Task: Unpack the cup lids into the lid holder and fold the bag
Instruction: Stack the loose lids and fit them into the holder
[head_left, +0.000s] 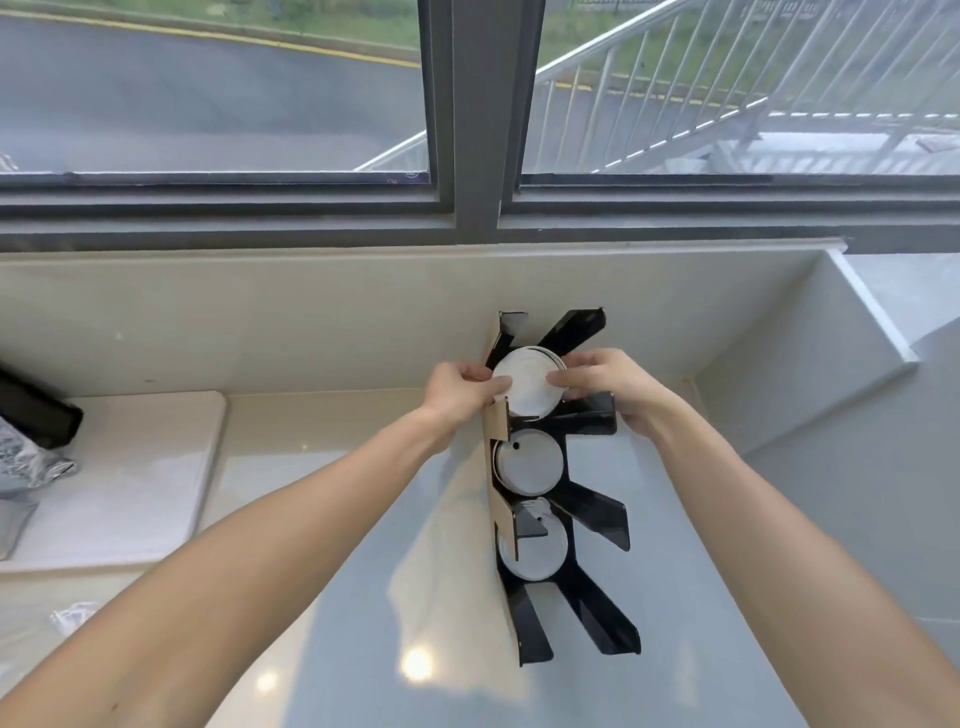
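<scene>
A black lid holder with slanted arms stands on the counter under the window. White lids fill its middle slot and its lower slot. At the top slot a stack of white cup lids is held from both sides. My left hand pinches its left edge and my right hand grips its right edge. A clear plastic bag hangs down below my left hand, left of the holder.
A pale mat lies on the counter at left, with a crumpled silver packet and a black object at its far left. A small crumpled wrapper lies nearer me. A sink basin wall is at right.
</scene>
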